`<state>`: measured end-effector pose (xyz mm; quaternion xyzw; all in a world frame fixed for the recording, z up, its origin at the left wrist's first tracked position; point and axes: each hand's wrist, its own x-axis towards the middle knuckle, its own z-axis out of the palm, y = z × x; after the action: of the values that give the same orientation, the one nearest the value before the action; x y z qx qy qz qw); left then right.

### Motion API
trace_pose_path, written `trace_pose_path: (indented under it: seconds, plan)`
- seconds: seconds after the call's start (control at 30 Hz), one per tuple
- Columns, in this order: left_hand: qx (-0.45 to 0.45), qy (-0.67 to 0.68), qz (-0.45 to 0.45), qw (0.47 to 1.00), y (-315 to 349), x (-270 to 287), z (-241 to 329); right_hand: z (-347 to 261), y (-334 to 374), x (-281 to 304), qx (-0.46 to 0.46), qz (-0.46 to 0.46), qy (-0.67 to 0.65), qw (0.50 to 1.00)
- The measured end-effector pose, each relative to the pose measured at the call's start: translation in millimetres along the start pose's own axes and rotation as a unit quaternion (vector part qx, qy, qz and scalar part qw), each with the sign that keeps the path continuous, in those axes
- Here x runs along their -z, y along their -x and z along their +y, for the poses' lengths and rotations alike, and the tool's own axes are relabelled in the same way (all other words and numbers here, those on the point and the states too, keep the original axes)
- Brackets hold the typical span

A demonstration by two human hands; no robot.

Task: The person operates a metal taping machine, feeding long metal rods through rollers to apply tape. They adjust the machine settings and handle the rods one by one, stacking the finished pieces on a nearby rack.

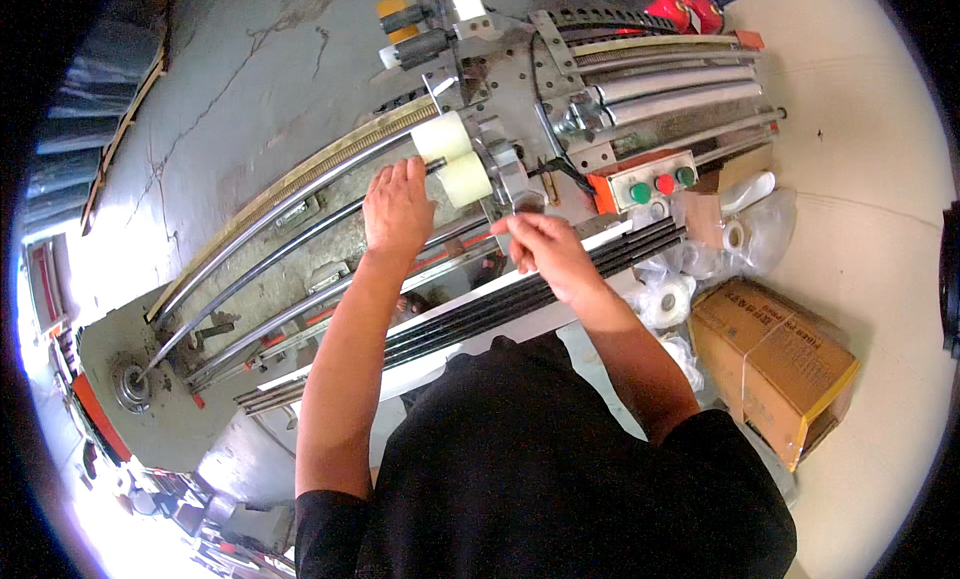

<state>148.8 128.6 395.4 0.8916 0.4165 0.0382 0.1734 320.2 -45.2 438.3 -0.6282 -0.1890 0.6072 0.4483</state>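
Observation:
My left hand (398,207) is wrapped over a long dark rod (325,222), close to where the rod meets two cream rollers (455,161). The rod slants from a round metal fitting (132,387) at the lower left up to the rollers. My right hand (548,251) is by the metal carriage (510,179) just right of the rollers. Its fingers are curled, with the index finger reaching left. Whatever they may hold is hidden from view.
Several black rods (480,314) lie along the machine's near side. A red control box (645,184) with green and red buttons sits at the right. Beyond it are plastic-wrapped rolls (668,301) and a cardboard box (770,354). Red extinguishers (690,14) stand at the back.

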Motion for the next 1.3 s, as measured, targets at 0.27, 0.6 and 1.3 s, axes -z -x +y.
trace_pose_path:
  seconds: [0.27, 0.6, 1.3]
  plan:
    - [0.022, -0.075, -0.027, 0.997, -4.3, 4.8, 9.8, 124.9, 89.8, 71.5, -0.049, 0.006, 0.078, 0.996]
    - [0.027, -0.022, 0.040, 0.999, 5.9, -2.5, 5.6, 321.1, 54.5, 318.8, -0.022, 0.363, -0.045, 0.931]
    - [-0.131, 0.284, -0.193, 0.930, 312.7, -264.9, 163.8, 294.0, -164.4, 401.5, 0.530, 0.177, -0.015, 0.829]
